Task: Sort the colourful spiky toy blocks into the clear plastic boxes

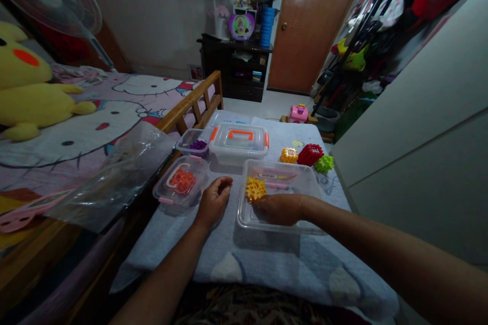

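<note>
My right hand (280, 208) reaches into a clear open plastic box (244, 216), its fingertips at a cluster of yellow pieces (255, 189) at the box's left end. Those fingers are closed around the yellow cluster's lower edge. Pink and yellow slim items lie behind it in the box. My left hand (215, 199) rests on the cloth left of the box, its fingers loosely curled with nothing visible in them. Left of it stands a small lidded box (162, 190) with orange-red pieces (182, 181).
Behind are a lidded box with an orange handle (239, 144) and a tub (183, 144) with purple pieces (199, 145). Yellow (288, 155), red (310, 154) and green (324, 163) blocks sit at back right. A wooden bed rail (190, 102) and plastic bag (114, 183) are left.
</note>
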Demonstrator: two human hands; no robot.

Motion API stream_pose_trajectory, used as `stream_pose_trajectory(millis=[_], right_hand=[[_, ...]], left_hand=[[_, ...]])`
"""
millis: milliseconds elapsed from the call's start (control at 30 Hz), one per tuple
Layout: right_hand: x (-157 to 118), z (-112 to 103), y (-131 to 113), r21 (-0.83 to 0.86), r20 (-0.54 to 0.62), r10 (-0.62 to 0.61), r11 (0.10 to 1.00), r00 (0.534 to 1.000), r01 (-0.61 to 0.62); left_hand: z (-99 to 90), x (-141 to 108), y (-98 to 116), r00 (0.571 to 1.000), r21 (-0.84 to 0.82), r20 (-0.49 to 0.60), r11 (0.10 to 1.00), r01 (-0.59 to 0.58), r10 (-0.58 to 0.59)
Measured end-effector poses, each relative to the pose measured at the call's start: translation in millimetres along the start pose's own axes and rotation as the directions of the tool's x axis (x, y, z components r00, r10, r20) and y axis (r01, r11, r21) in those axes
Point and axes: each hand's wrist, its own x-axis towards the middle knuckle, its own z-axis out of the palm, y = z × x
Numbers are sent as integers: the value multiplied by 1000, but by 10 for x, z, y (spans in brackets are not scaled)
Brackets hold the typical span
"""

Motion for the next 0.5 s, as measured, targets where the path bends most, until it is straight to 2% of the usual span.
stream_pose_trajectory(millis=[133,400,500], right_hand=[[7,-10,-7,-5,-16,12,1000,1000,-13],[-72,-61,-16,-68,59,-17,997,998,21],[-116,-63,44,-59,11,7,998,1000,-6]], left_hand=[[4,-2,24,1000,5,-7,1000,-3,3],[6,-3,36,1000,35,-7,999,-4,4],[4,-6,18,1000,37,0,999,5,-5]])
